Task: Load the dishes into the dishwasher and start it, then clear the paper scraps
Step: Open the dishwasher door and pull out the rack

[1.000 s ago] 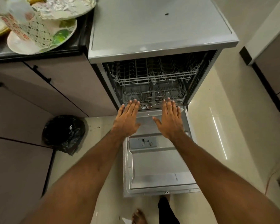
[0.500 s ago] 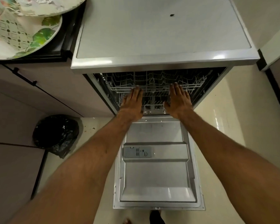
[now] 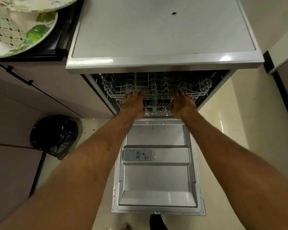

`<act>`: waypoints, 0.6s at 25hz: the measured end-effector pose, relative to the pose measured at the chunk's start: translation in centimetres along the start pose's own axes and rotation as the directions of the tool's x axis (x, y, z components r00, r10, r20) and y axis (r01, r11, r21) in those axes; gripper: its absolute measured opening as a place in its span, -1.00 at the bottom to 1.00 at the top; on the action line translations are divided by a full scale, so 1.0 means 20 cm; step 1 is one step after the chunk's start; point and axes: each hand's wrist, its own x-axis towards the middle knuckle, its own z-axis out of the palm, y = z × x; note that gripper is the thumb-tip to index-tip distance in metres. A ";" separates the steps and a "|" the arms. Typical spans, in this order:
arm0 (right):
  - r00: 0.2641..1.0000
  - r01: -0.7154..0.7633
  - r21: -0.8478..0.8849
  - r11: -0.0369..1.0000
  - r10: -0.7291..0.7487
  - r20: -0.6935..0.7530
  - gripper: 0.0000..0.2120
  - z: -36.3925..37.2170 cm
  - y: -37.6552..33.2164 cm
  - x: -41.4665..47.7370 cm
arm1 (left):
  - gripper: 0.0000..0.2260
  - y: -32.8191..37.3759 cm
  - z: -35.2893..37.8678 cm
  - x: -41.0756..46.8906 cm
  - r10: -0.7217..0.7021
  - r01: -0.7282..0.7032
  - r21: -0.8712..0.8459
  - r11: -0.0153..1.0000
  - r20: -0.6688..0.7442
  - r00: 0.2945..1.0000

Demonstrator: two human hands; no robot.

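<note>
The silver dishwasher [image 3: 163, 62] stands with its door [image 3: 156, 183] folded flat down toward me. Inside it, the upper wire rack [image 3: 156, 87] shows under the top panel. My left hand [image 3: 133, 103] and my right hand [image 3: 183, 103] both reach into the opening, fingers curled over the front rail of that rack, left and right of its middle. Their fingertips are hidden behind the wire. Patterned plates [image 3: 23, 29] with green leaves sit stacked on the dark counter at the upper left.
A bin with a black bag [image 3: 54, 135] stands on the floor left of the door, beside brown cabinets [image 3: 15, 105]. Small crumbs lie on the pale tiles [image 3: 239, 122] near it. My foot [image 3: 157, 221] is just below the door's edge.
Both hands have moved forward from above the door's inner edge into the opening and now curl over the upper rack's front rail. The view has shifted closer.
</note>
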 end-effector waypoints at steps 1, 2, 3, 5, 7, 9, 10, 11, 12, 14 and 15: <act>1.000 -0.009 0.002 1.000 0.009 -0.001 -0.17 0.01 0.00 -0.06 | -0.18 0.01 0.01 -0.05 0.010 -0.010 0.015 1.000 0.012 1.000; 1.000 -0.011 0.006 1.000 0.011 -0.007 -0.18 0.03 0.01 -0.13 | -0.18 0.03 0.03 -0.12 0.016 -0.017 0.020 1.000 0.029 0.999; 1.000 -0.007 0.009 1.000 0.007 -0.016 -0.19 0.05 0.01 -0.21 | -0.18 0.04 0.06 -0.19 0.022 -0.023 0.024 0.999 0.045 0.999; 1.000 0.002 -0.003 1.000 -0.002 -0.014 -0.20 0.09 0.01 -0.37 | -0.18 0.05 0.12 -0.32 0.032 -0.034 0.039 0.999 0.062 0.998; 1.000 -0.001 -0.022 1.000 0.001 0.015 -0.22 0.14 -0.02 -0.53 | -0.22 0.04 0.17 -0.46 0.035 -0.037 0.025 0.999 0.079 0.996; 0.999 -0.024 -0.008 1.000 0.024 0.034 -0.28 0.18 -0.04 -0.68 | -0.30 0.03 0.18 -0.57 0.057 -0.059 0.012 0.998 0.102 0.993; 0.998 -0.037 -0.013 0.999 0.037 0.043 -0.31 0.20 -0.05 -0.75 | -0.34 0.03 0.18 -0.63 0.073 -0.075 0.011 0.997 0.126 0.989; 0.998 -0.041 -0.027 0.999 0.042 0.051 -0.32 0.22 -0.06 -0.82 | -0.36 0.03 0.18 -0.69 0.083 -0.085 0.007 0.996 0.152 0.985; 0.997 -0.041 -0.037 0.998 0.043 0.057 -0.31 0.24 -0.06 -0.89 | -0.37 0.03 0.19 -0.75 0.091 -0.092 0.003 0.996 0.177 0.980; 0.998 -0.039 -0.028 0.999 0.040 0.056 -0.29 0.30 -0.05 -1.03 | -0.38 0.05 0.22 -0.86 0.103 -0.113 0.035 0.993 0.218 0.971; 0.998 -0.035 -0.022 0.999 0.036 0.049 -0.29 0.32 -0.04 -1.08 | -0.38 0.05 0.24 -0.91 0.110 -0.126 0.057 0.990 0.230 0.967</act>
